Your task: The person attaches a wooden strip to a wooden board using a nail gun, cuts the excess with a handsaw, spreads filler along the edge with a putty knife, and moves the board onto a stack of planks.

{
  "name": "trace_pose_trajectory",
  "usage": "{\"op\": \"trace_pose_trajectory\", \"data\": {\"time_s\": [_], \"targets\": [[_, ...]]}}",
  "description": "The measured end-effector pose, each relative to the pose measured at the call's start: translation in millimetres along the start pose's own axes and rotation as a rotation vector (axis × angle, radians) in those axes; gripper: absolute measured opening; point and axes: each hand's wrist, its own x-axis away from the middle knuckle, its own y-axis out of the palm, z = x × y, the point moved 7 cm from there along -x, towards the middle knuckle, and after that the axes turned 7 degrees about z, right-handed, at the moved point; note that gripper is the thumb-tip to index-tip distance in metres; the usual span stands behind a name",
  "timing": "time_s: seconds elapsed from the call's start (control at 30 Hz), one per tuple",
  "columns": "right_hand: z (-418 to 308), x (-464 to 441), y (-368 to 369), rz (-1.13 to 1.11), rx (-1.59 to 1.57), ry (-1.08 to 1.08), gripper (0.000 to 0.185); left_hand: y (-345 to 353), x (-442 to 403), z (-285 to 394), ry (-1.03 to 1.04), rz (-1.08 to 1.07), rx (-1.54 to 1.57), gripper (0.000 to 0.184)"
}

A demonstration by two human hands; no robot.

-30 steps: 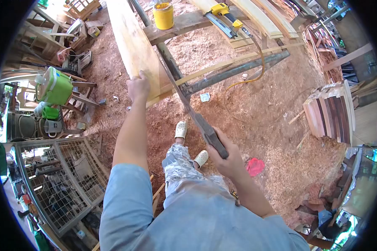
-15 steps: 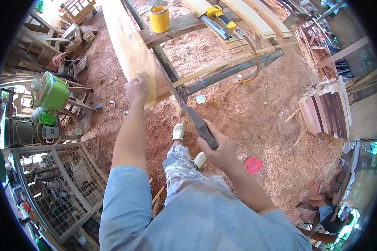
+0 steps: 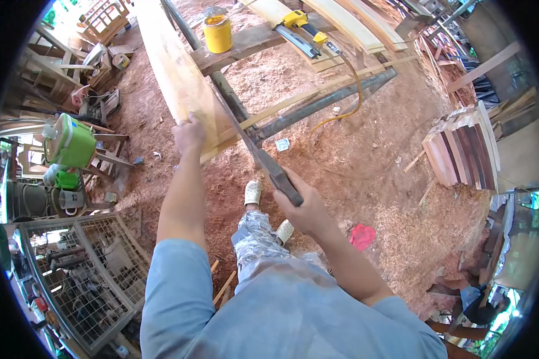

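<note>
My left hand is closed on the near end of a long pale wooden board, its fingers over the top near the left edge. In my right hand is the thick brown handle of what looks like a hand saw. Its long narrow blade, seen nearly edge-on, runs forward along the right edge of the board's near end; exactly where it touches is hard to make out. The board lies across a wooden crosspiece of a low frame.
A yellow tub stands on the crosspiece. A yellow nail gun with a hose rests on boards. Stacked wood is at right, a green cooler and wire-mesh panel at left. Shavings and a pink cloth cover the ground.
The view has shifted slightly. My right hand and the saw have moved a little forward along the board's edge. My left hand keeps its place on the board.
</note>
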Motion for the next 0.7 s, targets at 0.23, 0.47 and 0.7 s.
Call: {"op": "trace_pose_trajectory", "data": {"time_s": [0.23, 0.47, 0.7], "targets": [[-21, 132, -62, -0.012, 0.174, 0.087, 0.051, 17, -18, -16, -0.005, -0.015, 0.005, 0.065], [8, -11, 5, 0.031, 0.012, -0.087, 0.047, 3, -4, -3, 0.032, -0.011, 0.018, 0.066], [-37, 118, -54, -0.028, 0.128, -0.018, 0.055, 10, -9, -3, 0.045, -0.021, -0.026, 0.067]]}}
